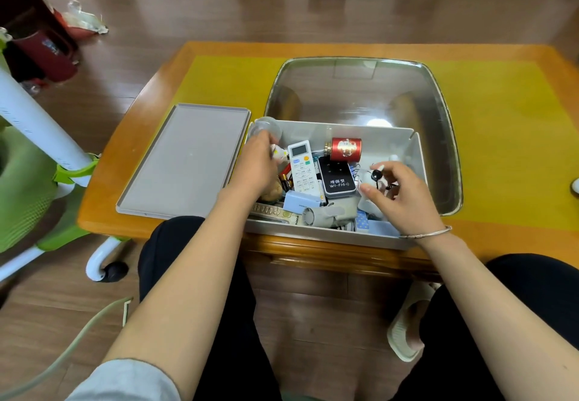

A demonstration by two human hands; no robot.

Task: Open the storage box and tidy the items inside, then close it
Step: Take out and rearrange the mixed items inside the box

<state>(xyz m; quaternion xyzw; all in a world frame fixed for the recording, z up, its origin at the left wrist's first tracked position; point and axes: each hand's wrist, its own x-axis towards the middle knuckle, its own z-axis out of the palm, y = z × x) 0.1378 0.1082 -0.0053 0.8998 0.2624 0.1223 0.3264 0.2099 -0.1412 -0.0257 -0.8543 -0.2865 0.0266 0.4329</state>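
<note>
The grey storage box sits open at the near edge of a wooden table with a yellow mat; its flat grey lid lies just left of it, and a clear, rounded plastic cover rests behind and to the right.

The left hand reaches into the box's left end, fingers curled around a small white figurine that peeks out beyond the knuckles. A clear round cup sits just past those fingers on the box corner; whether they touch it I cannot tell. Right of the fingers lies a white remote with a small screen and rubbery buttons, and batteries lie under the palm.

The right hand hovers over the box's right end, thumb and fingers pinching a small white toy with a black round knob. Left of these fingers lie a glossy black Wi-Fi device and, farther back, a red metal tin on its side. Near the wrist sit a grey handheld fan and a pale blue charger, crowding the box floor.
</note>
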